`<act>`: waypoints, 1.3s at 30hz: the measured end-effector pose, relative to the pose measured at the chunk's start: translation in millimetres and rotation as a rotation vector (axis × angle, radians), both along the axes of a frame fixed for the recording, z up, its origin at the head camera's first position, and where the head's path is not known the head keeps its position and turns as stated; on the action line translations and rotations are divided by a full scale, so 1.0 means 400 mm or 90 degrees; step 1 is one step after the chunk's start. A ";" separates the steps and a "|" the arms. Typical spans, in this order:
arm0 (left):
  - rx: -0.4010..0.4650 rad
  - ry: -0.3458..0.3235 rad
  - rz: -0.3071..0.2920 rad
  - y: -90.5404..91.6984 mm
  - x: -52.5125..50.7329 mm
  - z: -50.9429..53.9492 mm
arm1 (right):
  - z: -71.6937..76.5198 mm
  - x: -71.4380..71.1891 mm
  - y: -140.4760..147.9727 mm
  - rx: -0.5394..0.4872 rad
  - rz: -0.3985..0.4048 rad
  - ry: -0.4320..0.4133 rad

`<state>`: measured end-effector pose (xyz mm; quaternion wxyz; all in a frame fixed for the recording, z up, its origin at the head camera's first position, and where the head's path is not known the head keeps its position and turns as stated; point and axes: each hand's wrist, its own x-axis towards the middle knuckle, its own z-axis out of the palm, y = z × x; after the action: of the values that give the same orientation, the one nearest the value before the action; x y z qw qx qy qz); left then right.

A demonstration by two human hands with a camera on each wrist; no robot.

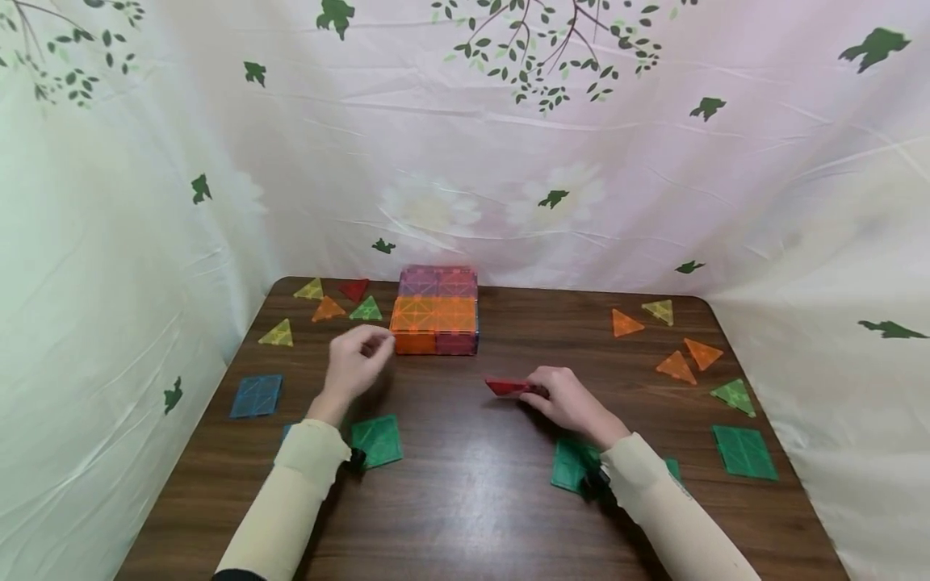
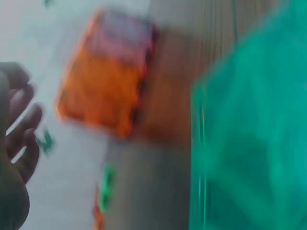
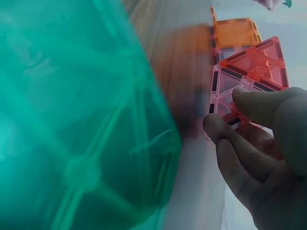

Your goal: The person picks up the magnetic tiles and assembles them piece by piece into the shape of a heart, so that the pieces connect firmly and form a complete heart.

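Note:
My right hand (image 1: 570, 399) pinches a red triangular tile (image 1: 501, 387) between thumb and fingers, above the middle of the table. In the right wrist view the red tile (image 3: 259, 64) overlaps the box behind it, and the thumb and fingers of the right hand (image 3: 268, 148) meet at its lower side. My left hand (image 1: 356, 363) hovers by the front left corner of a box-shaped stack of orange, pink and purple tiles (image 1: 436, 315), its fingers loosely bent. The left wrist view shows that hand (image 2: 19, 124) at the left edge, holding nothing, with the blurred box (image 2: 103, 81) beyond.
Yellow, orange, red and green triangles (image 1: 366, 309) lie at the table's back left; more triangles (image 1: 676, 367) lie at the right. A blue square (image 1: 257, 395) is on the left. Green squares (image 1: 378, 441) lie near both forearms, another (image 1: 744, 452) far right. A patterned curtain (image 1: 508, 161) surrounds the table.

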<state>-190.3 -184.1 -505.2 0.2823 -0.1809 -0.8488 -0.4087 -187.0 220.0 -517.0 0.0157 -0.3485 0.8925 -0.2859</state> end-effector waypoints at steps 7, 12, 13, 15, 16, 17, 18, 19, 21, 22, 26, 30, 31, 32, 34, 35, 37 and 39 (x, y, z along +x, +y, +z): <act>-0.193 -0.259 0.132 -0.113 -0.072 -0.052 | -0.006 0.001 0.014 0.005 -0.015 -0.009; -0.351 -0.413 0.107 -0.136 -0.094 -0.079 | -0.014 0.002 0.012 0.002 -0.018 -0.019; -0.360 -0.422 0.111 -0.137 -0.095 -0.081 | -0.015 0.002 0.011 0.001 -0.017 -0.019; -0.364 -0.418 0.129 -0.137 -0.093 -0.081 | -0.016 0.002 0.010 -0.002 -0.015 -0.018; -0.363 -0.407 0.142 -0.137 -0.091 -0.079 | -0.015 0.002 0.009 -0.003 -0.015 -0.017; -0.361 -0.395 0.154 -0.137 -0.089 -0.078 | -0.014 0.002 0.009 -0.005 -0.015 -0.017; -0.358 -0.383 0.166 -0.136 -0.087 -0.077 | -0.013 0.001 0.009 -0.005 -0.017 -0.017; -0.354 -0.375 0.174 -0.135 -0.084 -0.075 | -0.012 0.002 0.009 -0.005 -0.019 -0.018; -0.345 -0.374 0.182 -0.135 -0.078 -0.073 | -0.010 0.002 0.010 -0.005 -0.022 -0.019; -0.341 -0.379 0.184 -0.135 -0.074 -0.072 | -0.009 0.002 0.011 -0.004 -0.023 -0.019; -0.313 -0.401 0.181 -0.134 -0.063 -0.070 | -0.008 0.003 0.014 -0.003 -0.027 -0.019; -0.271 -0.404 0.168 -0.135 -0.058 -0.067 | -0.012 0.004 0.017 -0.010 -0.025 -0.010; -0.259 -0.403 0.164 -0.135 -0.056 -0.067 | -0.013 0.003 0.018 -0.011 -0.024 -0.007; -0.247 -0.398 0.158 -0.136 -0.054 -0.066 | -0.014 0.003 0.018 -0.012 -0.023 -0.003; -0.212 -0.391 0.148 -0.138 -0.046 -0.065 | -0.016 0.001 0.018 -0.012 -0.023 0.000; -0.199 -0.383 0.142 -0.139 -0.041 -0.065 | -0.016 0.001 0.018 -0.011 -0.023 -0.001; -0.169 -0.365 0.129 -0.141 -0.029 -0.065 | -0.016 0.001 0.017 -0.010 -0.024 -0.006; -0.136 -0.350 0.123 -0.143 -0.017 -0.067 | -0.016 0.002 0.016 -0.008 -0.026 -0.012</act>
<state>-197.1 -241.2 -531.9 0.0594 -0.0109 -0.9448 -0.3219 -186.2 226.6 -523.6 0.0157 -0.3277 0.8973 -0.2953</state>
